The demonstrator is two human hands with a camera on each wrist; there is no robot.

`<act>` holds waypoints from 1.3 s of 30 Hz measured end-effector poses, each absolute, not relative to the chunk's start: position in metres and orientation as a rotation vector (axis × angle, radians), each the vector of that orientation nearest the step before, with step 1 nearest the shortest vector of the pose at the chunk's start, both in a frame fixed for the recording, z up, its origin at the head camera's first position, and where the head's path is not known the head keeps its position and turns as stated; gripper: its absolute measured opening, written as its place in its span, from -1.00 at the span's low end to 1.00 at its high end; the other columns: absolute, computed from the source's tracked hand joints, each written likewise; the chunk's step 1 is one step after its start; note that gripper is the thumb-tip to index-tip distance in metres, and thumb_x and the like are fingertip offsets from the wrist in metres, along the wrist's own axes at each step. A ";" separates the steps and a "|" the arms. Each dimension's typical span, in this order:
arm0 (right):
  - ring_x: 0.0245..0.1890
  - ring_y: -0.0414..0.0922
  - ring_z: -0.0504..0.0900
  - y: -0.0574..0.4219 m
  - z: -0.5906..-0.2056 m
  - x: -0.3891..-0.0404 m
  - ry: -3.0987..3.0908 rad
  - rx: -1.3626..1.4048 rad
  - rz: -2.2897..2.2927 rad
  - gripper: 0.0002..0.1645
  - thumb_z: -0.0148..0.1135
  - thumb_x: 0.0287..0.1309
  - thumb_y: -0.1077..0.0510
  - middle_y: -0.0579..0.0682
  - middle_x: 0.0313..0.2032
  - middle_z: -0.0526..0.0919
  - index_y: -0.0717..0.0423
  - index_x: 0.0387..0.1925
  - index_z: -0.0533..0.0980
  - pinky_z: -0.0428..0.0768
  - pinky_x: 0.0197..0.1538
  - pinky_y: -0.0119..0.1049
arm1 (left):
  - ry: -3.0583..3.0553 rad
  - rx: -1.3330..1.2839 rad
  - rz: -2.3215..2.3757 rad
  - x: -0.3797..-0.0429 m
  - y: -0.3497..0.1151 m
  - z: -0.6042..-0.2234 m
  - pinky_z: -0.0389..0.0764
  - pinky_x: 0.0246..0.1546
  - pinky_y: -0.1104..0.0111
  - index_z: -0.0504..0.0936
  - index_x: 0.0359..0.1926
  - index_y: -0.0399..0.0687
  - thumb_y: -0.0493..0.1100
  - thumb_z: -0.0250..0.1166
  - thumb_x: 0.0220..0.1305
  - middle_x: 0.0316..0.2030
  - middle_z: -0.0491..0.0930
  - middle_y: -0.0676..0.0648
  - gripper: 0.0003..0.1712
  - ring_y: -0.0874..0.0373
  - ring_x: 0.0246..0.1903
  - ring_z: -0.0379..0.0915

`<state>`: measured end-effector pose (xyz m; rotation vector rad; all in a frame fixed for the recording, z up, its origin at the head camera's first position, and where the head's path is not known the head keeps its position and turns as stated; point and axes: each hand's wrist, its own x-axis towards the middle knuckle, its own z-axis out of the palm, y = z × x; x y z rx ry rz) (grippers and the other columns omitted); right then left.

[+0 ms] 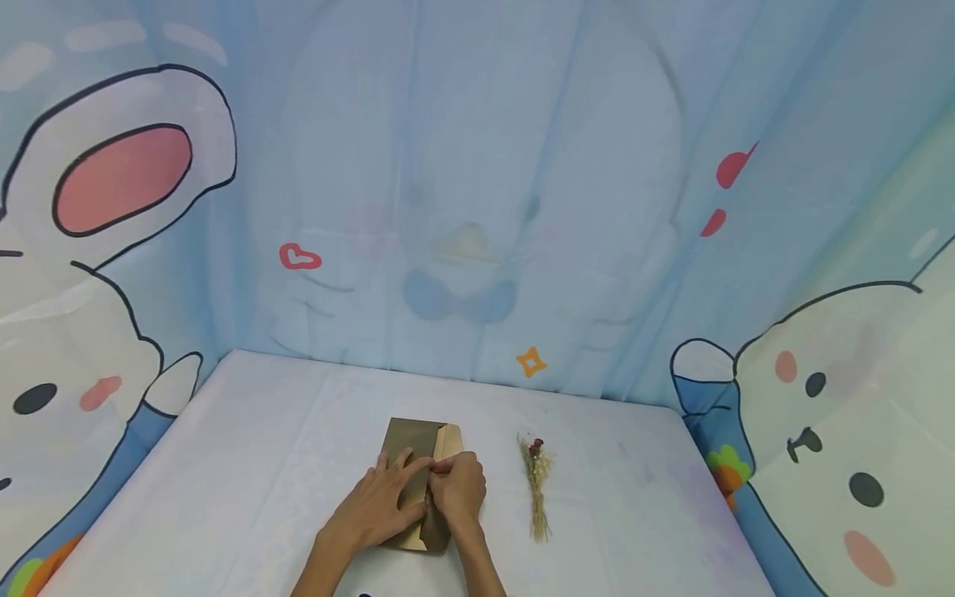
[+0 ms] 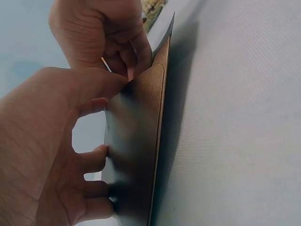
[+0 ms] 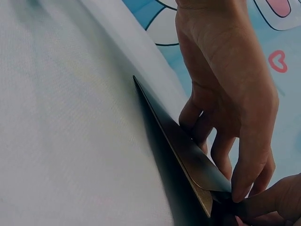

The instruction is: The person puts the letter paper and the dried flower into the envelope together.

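Note:
A brown-gold paper envelope lies on the white tablecloth, its paler flap along the right side. My left hand rests on it with spread fingers; in the left wrist view the fingertips press its face. With curled fingers my right hand pinches the flap's edge near the middle, right beside the left index finger. The left wrist view shows the envelope edge-on, its flap slightly raised near the right hand. In the right wrist view the pinch is partly hidden in shadow.
A small bunch of dried flowers with a dark red bloom lies right of the envelope. Behind the table hangs a blue curtain with cartoon prints, which also closes off both sides.

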<state>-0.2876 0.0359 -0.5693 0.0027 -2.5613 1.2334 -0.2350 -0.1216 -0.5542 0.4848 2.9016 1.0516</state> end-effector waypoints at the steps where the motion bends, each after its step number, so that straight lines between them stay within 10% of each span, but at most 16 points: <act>1: -0.59 -0.07 0.73 0.038 -0.572 -0.288 -2.559 0.018 1.234 -0.90 0.52 -0.03 0.44 0.07 -0.56 0.81 0.23 -0.50 0.81 0.70 -0.47 -0.11 | 2.907 0.489 1.047 -0.235 -0.121 -0.554 0.24 0.49 -0.54 0.42 0.61 0.20 0.18 0.30 0.52 0.65 0.26 -0.38 -0.27 -0.77 0.56 0.03; 16: -0.55 -0.18 0.72 0.103 -0.539 -0.276 -2.383 -0.094 1.196 -0.85 0.67 -0.01 0.40 0.09 -0.50 0.83 0.30 -0.34 0.82 0.67 -0.43 -0.37 | 2.932 0.461 1.053 -0.226 -0.123 -0.547 0.24 0.47 -0.57 0.48 0.56 0.15 0.06 0.40 0.44 0.63 0.27 -0.40 -0.28 -0.79 0.55 0.01; 30: -0.43 0.17 0.81 0.162 -0.556 -0.271 -2.312 -0.386 0.968 -0.70 0.67 0.08 0.28 0.29 -0.42 0.82 0.46 -0.22 0.79 0.76 -0.22 0.18 | 2.895 0.501 1.085 -0.225 -0.122 -0.545 0.20 0.47 -0.59 0.45 0.57 0.15 0.04 0.42 0.46 0.63 0.25 -0.43 -0.27 -0.81 0.53 0.00; 39: -0.53 0.06 0.76 0.168 -0.566 -0.271 -2.328 -0.402 0.991 -0.88 0.59 0.17 0.32 0.19 -0.51 0.80 0.37 -0.35 0.81 0.71 -0.30 0.11 | 2.879 0.503 1.072 -0.225 -0.118 -0.545 0.20 0.46 -0.59 0.44 0.57 0.17 0.06 0.38 0.48 0.64 0.24 -0.42 -0.29 -0.81 0.54 0.01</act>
